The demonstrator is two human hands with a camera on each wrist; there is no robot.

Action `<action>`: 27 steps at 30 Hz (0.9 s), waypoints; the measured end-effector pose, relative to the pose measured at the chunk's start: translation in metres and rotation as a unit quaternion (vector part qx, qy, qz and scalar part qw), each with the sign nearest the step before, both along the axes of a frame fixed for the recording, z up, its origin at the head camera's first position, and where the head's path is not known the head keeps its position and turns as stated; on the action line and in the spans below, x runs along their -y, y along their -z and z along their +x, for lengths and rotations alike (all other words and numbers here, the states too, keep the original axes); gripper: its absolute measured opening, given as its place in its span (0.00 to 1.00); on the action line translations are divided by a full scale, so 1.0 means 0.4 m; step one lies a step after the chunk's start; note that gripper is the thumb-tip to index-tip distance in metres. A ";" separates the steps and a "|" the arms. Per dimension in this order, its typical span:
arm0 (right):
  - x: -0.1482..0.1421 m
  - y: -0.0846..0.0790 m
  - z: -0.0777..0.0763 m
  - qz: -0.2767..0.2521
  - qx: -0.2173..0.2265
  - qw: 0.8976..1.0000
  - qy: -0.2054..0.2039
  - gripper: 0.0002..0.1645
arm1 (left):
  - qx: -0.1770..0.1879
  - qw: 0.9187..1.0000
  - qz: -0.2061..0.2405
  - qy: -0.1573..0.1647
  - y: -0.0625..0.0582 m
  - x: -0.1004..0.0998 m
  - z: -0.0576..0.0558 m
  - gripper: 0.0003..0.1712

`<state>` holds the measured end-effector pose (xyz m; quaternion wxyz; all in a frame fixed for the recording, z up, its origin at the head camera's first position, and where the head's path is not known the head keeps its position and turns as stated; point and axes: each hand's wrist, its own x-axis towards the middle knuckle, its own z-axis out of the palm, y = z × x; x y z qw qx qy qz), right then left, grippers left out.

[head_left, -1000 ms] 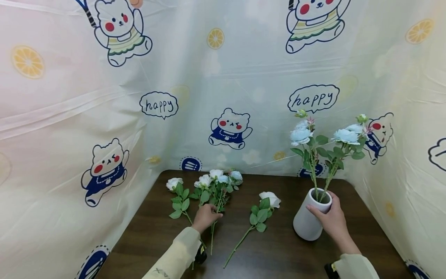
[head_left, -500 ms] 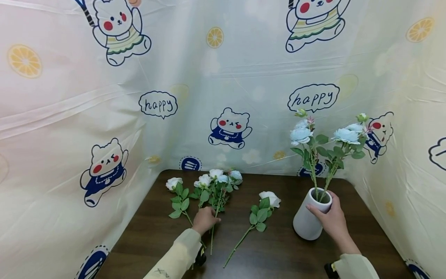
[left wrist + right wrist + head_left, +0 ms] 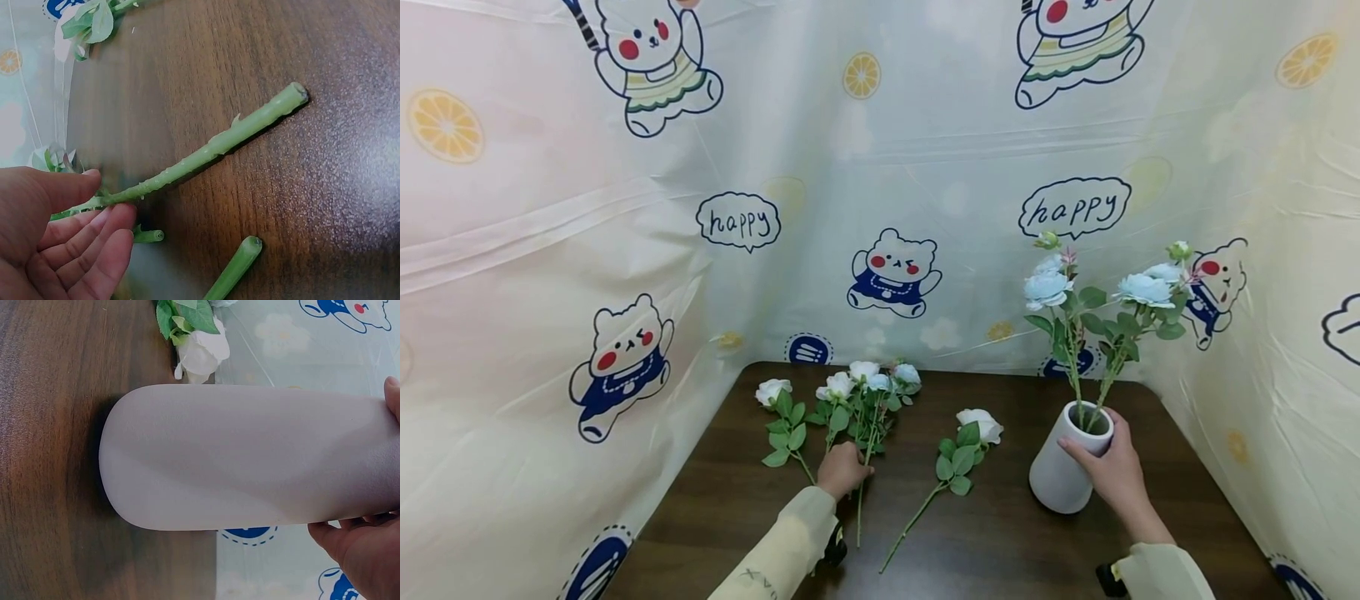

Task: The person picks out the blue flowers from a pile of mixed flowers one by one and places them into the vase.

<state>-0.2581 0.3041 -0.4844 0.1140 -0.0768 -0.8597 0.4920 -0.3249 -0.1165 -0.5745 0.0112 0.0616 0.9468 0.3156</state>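
Observation:
My left hand [image 3: 844, 468] is among the cut ends of a loose bunch of artificial flowers. Between its thumb and fingers it pinches a green flower stem [image 3: 212, 147], whose thick end points away from the palm in the left wrist view. White roses [image 3: 837, 387] and pale blue blooms [image 3: 906, 375] top the bunch; the hand partly hides their stems. At the right, my right hand [image 3: 1118, 471] grips a white vase [image 3: 1060, 479] near its rim, the thumb in front. Two stems with light blue flowers [image 3: 1144, 290] stand in the vase, leaning apart.
A single white rose [image 3: 979, 425] lies between the bunch and the vase. Another white rose [image 3: 772, 392] lies at the bunch's left. All rest on a dark wooden table [image 3: 970, 533]. A printed curtain [image 3: 970, 167] surrounds its back and sides.
My left hand has lowered a little and its fingers have drawn in around the stem, whose lower end has shifted slightly right. The right hand and vase hold their place.

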 end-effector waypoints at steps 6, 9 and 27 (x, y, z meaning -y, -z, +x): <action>0.002 0.000 -0.001 0.000 -0.001 1.000 0.000 0.61 | 0.020 1.000 0.007 -0.003 0.004 -0.001 -0.003 0.33; 0.001 -0.001 -0.002 -0.001 0.000 1.000 0.002 0.61 | 0.021 1.000 0.005 -0.003 0.002 -0.003 -0.005 0.31; 0.002 0.002 0.000 -0.001 0.011 1.000 0.003 0.62 | 0.076 0.986 0.146 0.019 0.008 0.013 0.004 0.30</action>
